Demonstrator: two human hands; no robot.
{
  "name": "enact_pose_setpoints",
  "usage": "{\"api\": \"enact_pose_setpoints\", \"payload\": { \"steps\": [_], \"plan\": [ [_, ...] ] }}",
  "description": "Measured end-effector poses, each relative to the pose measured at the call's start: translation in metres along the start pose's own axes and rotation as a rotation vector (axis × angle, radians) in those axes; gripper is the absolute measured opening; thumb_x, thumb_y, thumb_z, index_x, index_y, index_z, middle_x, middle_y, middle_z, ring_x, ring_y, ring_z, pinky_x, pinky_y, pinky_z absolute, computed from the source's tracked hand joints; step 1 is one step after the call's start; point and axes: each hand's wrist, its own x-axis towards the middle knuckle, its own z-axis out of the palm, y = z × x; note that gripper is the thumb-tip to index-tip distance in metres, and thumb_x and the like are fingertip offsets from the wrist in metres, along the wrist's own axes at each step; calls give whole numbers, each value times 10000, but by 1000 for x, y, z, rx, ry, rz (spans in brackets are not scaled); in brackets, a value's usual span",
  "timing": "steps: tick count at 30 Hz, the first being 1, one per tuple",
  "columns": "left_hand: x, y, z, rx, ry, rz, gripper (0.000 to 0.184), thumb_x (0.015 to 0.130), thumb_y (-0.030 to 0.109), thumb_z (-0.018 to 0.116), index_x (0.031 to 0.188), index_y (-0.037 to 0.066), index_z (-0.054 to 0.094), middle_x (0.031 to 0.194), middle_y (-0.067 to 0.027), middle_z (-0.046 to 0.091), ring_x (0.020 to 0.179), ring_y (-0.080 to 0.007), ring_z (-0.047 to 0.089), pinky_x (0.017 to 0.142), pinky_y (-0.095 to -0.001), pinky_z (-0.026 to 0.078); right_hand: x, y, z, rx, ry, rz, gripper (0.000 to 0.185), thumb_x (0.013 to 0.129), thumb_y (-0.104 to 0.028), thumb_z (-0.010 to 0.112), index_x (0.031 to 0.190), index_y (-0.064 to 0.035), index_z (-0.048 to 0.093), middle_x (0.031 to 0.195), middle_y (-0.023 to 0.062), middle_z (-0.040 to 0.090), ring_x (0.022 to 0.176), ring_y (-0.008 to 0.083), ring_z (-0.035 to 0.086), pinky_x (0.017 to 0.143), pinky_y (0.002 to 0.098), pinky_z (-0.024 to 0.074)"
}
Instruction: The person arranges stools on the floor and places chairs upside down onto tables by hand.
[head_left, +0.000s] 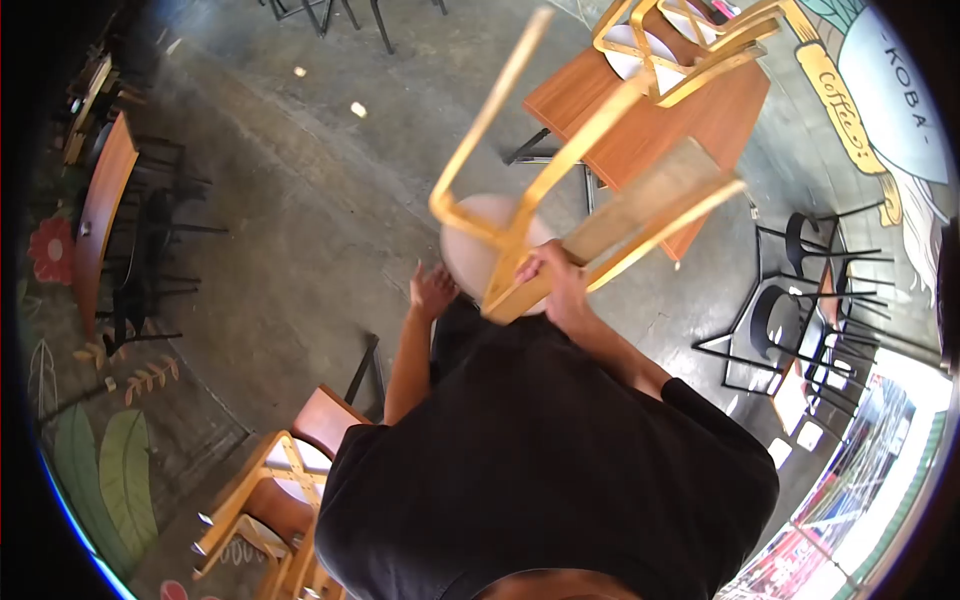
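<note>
A light wooden chair [512, 240] with a round pale seat [470, 245] is tipped over in front of my body, its legs pointing up and away. My right hand [560, 285] is wrapped around the wooden frame near the seat. At the left rim of the seat is my left hand [432, 290], fingers spread; whether it touches the rim I cannot tell. Beyond the chair stands a brown wooden table [590, 100] with similar chairs [640, 50] upturned on its top.
More wooden chairs [285, 470] are upturned on a table [325, 415] at lower left. A brown table [105, 210] with dark chairs [150, 250] stands at far left. Black-legged chairs [770, 320] line the right side. Grey concrete floor [300, 200] lies between them.
</note>
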Motion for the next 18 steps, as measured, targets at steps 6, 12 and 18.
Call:
{"api": "enact_pose_setpoints", "payload": {
  "steps": [6, 12, 18],
  "plan": [
    [-19, 6, -58, -162, 133, 93, 767, 862, 689, 446, 1369, 114, 472, 1369, -110, 503, 1210, -298, 504, 1002, -502, 433, 10, 57, 114, 308, -129, 707, 243, 804, -224, 611, 653, -64, 510, 560, 80, 477, 516, 239, 501, 619, 407, 471],
    [-59, 24, -124, -287, 333, 321, 793, 841, 710, 427, 1382, 130, 458, 1386, -111, 483, 1222, -314, 491, 1013, -526, 413, 35, 101, 143, 239, -264, 950, 316, 795, -329, 685, 701, -69, 534, 606, 61, 503, 532, 228, 528, 603, 387, 484],
    [-105, 33, -139, -405, 502, 503, 821, 821, 731, 408, 1394, 145, 444, 1403, -111, 464, 1233, -331, 478, 1025, -551, 393, 79, 178, 87, 94, 194, 773, 437, 697, -268, 838, 950, -18, 583, 831, 81, 563, 636, 205, 591, 564, 368, 540]
  ]
}}
